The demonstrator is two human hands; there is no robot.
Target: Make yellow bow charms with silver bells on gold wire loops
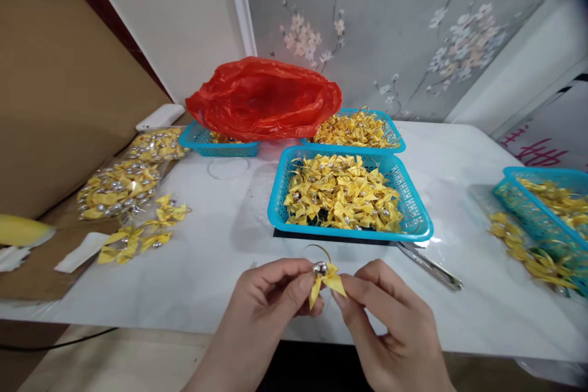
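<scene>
Both hands meet low in the middle of the view over the white table's point(220, 257) near edge. My left hand point(266, 306) and my right hand point(381, 312) pinch one small yellow ribbon bow point(325, 282) with a silver bell at its knot and a thin gold loop rising behind it. The fingers of each hand are closed on the bow's sides. Just beyond the hands stands a blue basket point(416, 208) heaped with the same yellow bows.
Scissors point(429, 266) lie right of the basket. A second blue basket point(395, 135) of bows and one under a red plastic bag point(264, 98) stand behind. Loose and bagged bows point(133, 239) lie left; another basket point(533, 208) sits at the right edge.
</scene>
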